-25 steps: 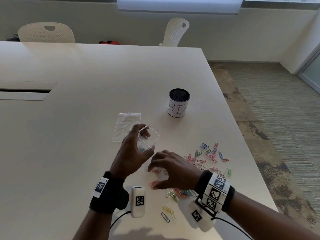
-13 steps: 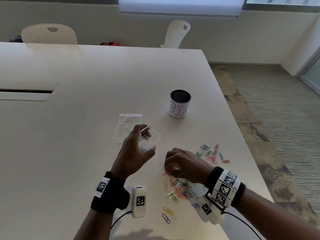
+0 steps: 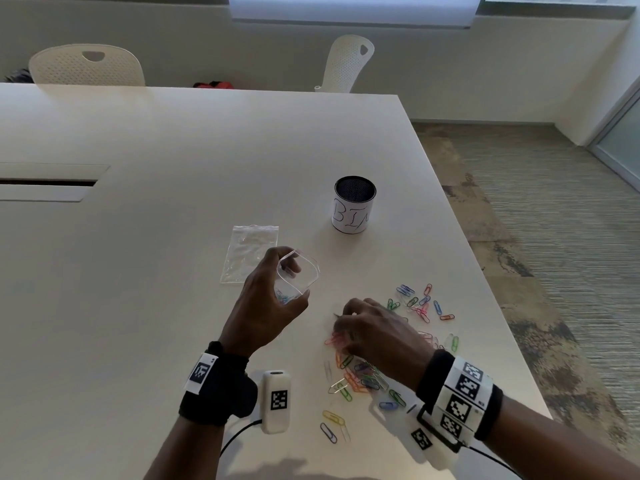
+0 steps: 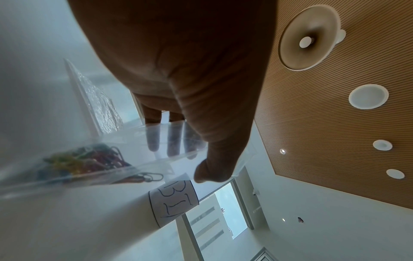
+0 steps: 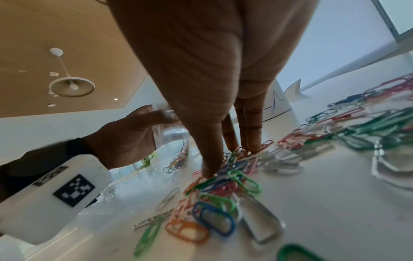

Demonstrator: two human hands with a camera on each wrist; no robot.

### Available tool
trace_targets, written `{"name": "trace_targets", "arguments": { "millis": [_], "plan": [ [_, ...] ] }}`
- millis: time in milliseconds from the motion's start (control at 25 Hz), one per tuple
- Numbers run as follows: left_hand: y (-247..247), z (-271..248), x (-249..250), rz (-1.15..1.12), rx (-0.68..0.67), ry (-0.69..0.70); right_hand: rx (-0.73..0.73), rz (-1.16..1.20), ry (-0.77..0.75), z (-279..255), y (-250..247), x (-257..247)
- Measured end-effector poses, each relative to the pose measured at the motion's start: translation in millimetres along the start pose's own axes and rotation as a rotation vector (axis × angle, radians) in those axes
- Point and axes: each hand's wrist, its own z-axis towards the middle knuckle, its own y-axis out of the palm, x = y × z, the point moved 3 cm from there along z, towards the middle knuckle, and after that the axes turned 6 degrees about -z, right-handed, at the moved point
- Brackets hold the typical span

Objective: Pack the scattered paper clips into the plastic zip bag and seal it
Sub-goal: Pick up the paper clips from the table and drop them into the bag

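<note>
My left hand (image 3: 266,306) holds a clear zip bag (image 3: 298,271) upright, with its mouth spread open. Several coloured clips (image 4: 85,162) lie at the bottom of this bag (image 4: 125,153). My right hand (image 3: 374,327) is just right of the bag, palm down on the table. Its thumb and fingertips (image 5: 248,144) close on a cluster of paper clips (image 5: 236,159). More clips (image 3: 363,375) are piled under its wrist, and others (image 3: 419,303) are scattered to the right.
A second, flat zip bag (image 3: 249,252) lies behind my left hand. A black mesh cup (image 3: 353,209) labelled BIN stands further back. The table's right edge (image 3: 491,289) runs close to the scattered clips. Two white chairs (image 3: 86,65) stand at the far side.
My right hand has shifted a little right and curled its fingers in, raking clips together beneath it. The left hand and the open bag have stayed put.
</note>
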Motion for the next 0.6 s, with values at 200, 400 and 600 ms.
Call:
{"name": "trace_targets", "arguments": {
  "millis": [200, 400, 600],
  "plan": [
    [-1, -1, 0, 0.0, 0.003, -0.002, 0.005, -0.006, -0.02, 0, -4, -8],
    [0, -3, -1, -0.007, 0.005, -0.009, -0.024, 0.032, 0.034, 8, -18, -1],
    [-1, -5, 0, -0.022, 0.002, -0.005, 0.012, 0.422, 0.221, 11, -29, 31]
  ]
}}
